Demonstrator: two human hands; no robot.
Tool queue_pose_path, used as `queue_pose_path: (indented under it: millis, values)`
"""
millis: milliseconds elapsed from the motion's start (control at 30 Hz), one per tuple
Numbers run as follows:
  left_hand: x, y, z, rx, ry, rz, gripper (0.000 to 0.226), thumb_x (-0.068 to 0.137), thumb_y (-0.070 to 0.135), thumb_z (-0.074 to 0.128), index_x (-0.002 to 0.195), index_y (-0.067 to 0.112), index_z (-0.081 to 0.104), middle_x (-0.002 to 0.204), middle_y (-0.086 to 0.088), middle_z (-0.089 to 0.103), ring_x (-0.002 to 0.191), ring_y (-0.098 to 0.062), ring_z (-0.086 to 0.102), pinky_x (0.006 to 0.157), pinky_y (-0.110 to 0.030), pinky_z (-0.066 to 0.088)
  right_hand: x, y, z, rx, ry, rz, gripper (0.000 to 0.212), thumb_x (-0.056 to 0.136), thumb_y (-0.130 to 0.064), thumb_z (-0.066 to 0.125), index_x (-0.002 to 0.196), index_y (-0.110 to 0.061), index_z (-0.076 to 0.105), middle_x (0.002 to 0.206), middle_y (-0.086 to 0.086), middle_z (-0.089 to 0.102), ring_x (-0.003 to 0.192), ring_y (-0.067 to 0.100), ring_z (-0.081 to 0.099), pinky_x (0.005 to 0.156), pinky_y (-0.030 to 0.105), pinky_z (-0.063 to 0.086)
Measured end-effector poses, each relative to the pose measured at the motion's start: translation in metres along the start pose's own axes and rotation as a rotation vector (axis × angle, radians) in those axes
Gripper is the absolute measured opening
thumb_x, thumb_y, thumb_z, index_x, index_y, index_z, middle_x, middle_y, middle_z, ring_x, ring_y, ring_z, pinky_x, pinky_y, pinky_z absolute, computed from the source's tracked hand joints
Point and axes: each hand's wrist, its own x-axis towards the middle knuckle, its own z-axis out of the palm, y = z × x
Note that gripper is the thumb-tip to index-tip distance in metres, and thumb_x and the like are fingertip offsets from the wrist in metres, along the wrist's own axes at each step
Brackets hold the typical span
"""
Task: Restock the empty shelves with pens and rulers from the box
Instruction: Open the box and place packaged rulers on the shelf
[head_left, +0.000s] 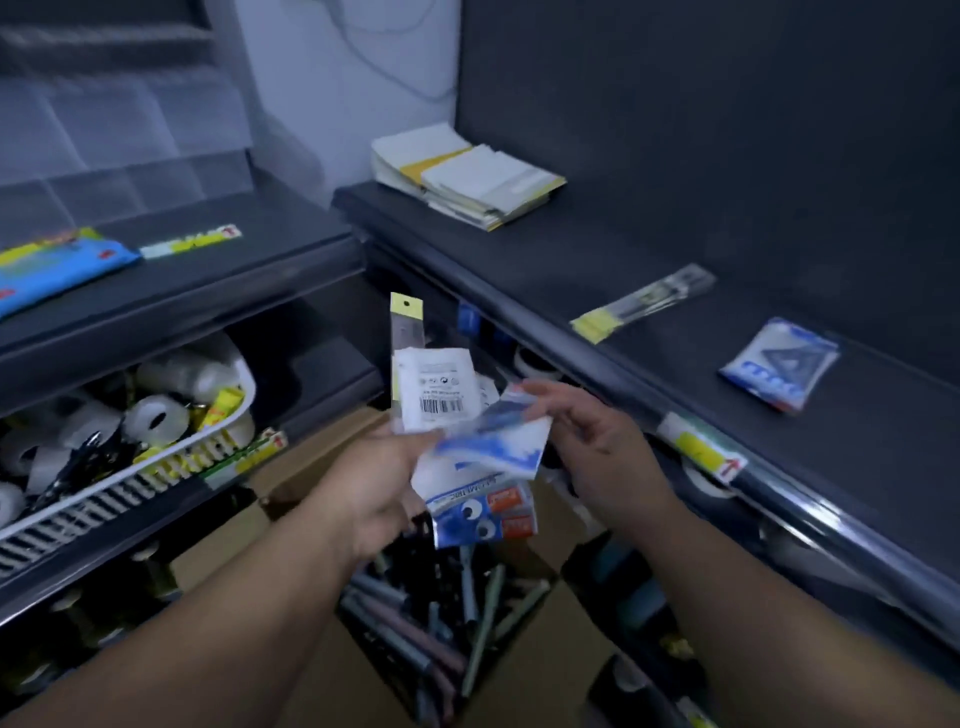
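**Stock in hand.** The left hand (382, 486) gripped a fanned bundle of packets (452, 457), held above the cardboard box (311, 457). In the bundle were a ruler with a yellow hang-tab (406, 317), a white barcode packet (435, 387) and a blue packet with printed cartoon eyes (480, 514). The fan appeared deliberate, leaving each item free to be drawn off singly.

**Right hand.** The right hand (602, 441) reached in from the shelf side, and its fingers met the edge of the top blue-and-white packet (493, 439). Motion blur there meant I could not tell whether they had closed on it.

**Box.** Loose pens (441, 613) lay heaped inside, not yet moved to a shelf.

**Shelving.** On the right-hand shelf (571, 249) a sleeved ruler (644, 301) and a set-square packet (779, 364) lay well apart, most likely as the start of separate rows. A stack of paper pads (467, 176) sat at the back corner. On the lower left shelf, a white basket (171, 457) held tape rolls.

**Not verifiable.**
- Both forearms hid much of the box.
- Printed text on the packets was illegible.
- The number of items in the bundle could not be counted.
- The tiers under the right-hand shelf were dark and indistinct.
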Motion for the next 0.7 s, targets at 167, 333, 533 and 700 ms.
queue_pose_path:
  millis: [167,333,533,700]
  values:
    - [-0.026,0.008,0.084,-0.05,-0.189,0.027,0.029,0.097,0.011,0.044,0.118,0.01,0.064,0.112,-0.016,0.07,0.084,-0.028,0.072,0.07,-0.044,0.06,-0.028,0.004,-0.089,-0.241,-0.05,-0.205,0.045,0.085,-0.011,0.054,0.088,-0.054,0.066,0.14,-0.032,0.044,0.141,0.01,0.034,0.114,0.034,0.032]
    - [-0.035,-0.011,0.185,0.007,-0.296,0.09,0.038,0.089,0.012,0.053,0.126,0.007,0.059,0.119,-0.022,0.066,0.104,-0.04,0.064,0.081,-0.051,0.057,-0.052,-0.001,-0.181,-0.41,-0.036,-0.242,0.027,0.084,-0.027,0.048,0.097,-0.043,0.065,0.143,-0.021,0.042,0.143,0.009,0.028,0.113,0.013,0.018]
    - [-0.028,-0.035,0.275,0.04,-0.301,0.119,0.03,0.09,0.001,0.055,0.119,0.007,0.061,0.111,-0.021,0.069,0.081,-0.033,0.071,0.063,-0.047,0.059,-0.08,0.008,-0.26,-0.162,0.199,-0.025,0.028,0.094,-0.01,0.058,0.097,-0.036,0.068,0.138,-0.023,0.049,0.124,-0.006,0.049,0.102,0.016,0.04]
    - [-0.012,-0.053,0.324,0.082,-0.311,0.1,0.038,0.082,-0.001,0.064,0.12,0.004,0.06,0.109,-0.022,0.07,0.092,-0.039,0.069,0.072,-0.052,0.058,-0.081,0.009,-0.286,0.62,0.31,0.424,0.024,0.092,-0.02,0.064,0.115,-0.014,0.063,0.108,0.005,0.074,0.095,0.022,0.072,0.075,0.034,0.057]
